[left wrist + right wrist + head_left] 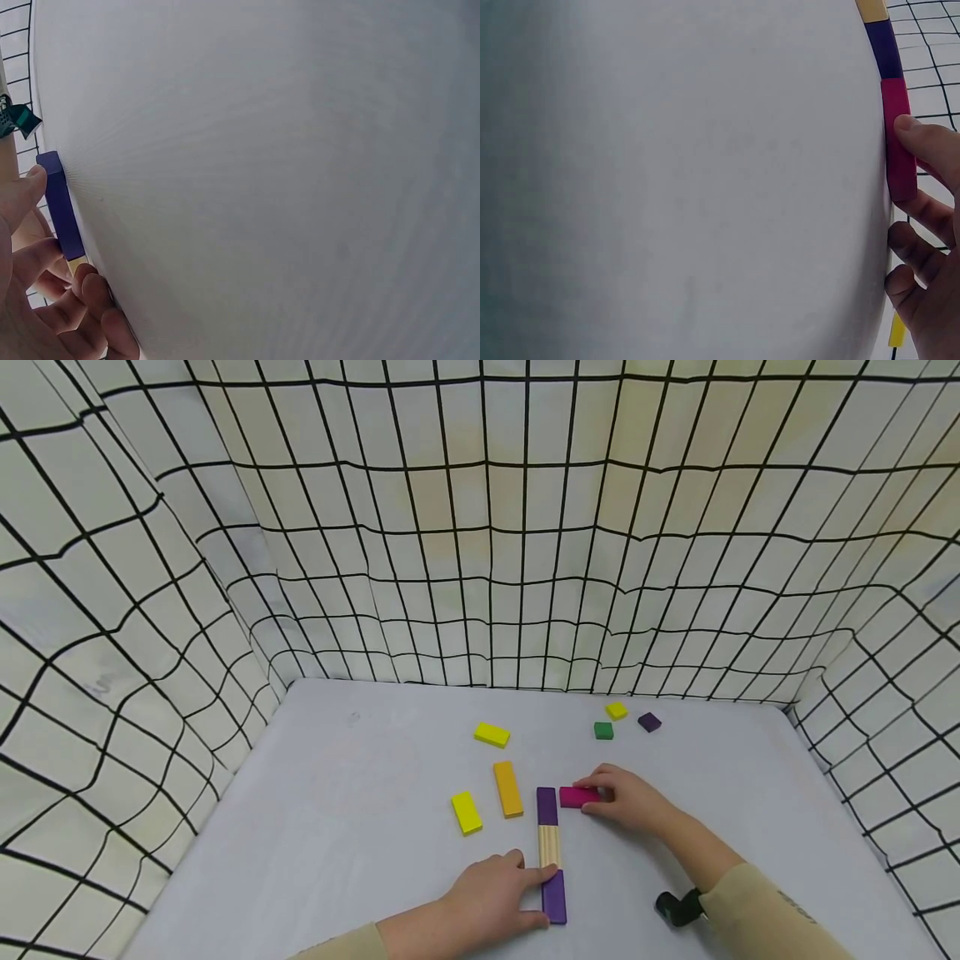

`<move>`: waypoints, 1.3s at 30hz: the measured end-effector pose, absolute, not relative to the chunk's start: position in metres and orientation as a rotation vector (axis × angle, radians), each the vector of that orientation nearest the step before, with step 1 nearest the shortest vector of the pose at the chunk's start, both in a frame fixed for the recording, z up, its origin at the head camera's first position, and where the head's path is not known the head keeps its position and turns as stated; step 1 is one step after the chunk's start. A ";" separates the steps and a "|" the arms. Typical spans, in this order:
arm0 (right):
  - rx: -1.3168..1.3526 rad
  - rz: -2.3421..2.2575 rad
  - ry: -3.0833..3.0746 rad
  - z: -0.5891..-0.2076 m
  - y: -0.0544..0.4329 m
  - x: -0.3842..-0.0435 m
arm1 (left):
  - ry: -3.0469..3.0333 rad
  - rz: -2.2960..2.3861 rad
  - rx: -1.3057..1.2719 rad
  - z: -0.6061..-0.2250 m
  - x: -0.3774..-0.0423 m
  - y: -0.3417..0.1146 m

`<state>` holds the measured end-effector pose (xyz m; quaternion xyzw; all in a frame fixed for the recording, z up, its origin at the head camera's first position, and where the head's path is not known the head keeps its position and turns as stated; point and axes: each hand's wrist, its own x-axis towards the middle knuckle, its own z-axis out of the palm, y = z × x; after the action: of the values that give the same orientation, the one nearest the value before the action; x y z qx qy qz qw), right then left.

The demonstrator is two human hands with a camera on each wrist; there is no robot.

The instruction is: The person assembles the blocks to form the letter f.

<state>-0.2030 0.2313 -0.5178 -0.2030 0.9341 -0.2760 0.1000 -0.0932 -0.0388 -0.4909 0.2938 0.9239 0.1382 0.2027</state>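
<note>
My left hand [491,893] rests at a row of blocks standing end to end. Its index finger lies across the seam between the near purple block [554,900] and the plain wood block [549,846], while the thumb touches the near end of that purple block. A far purple block [547,806] tops the row. My right hand [630,799] pinches a magenta block [577,797], which lies crosswise beside the far purple block. In the right wrist view the thumb presses the magenta block [898,142] and its end appears to meet the purple block [885,49].
An orange block [508,789] and two yellow blocks, one nearer [467,812] and one farther [492,735], lie left of the row. Farther back right are small green [603,731], yellow [617,711] and dark purple [649,722] blocks. Black netting [487,581] surrounds the white table [337,793].
</note>
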 end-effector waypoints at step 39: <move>-0.618 -0.802 2.764 -0.519 0.225 -0.205 | 2.579 0.363 0.811 -0.492 -0.095 -0.038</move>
<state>-0.2055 0.2248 -0.5193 -0.2089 0.9344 -0.2710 0.0989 -0.0947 -0.0382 -0.4923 0.2911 0.9253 0.1301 0.2054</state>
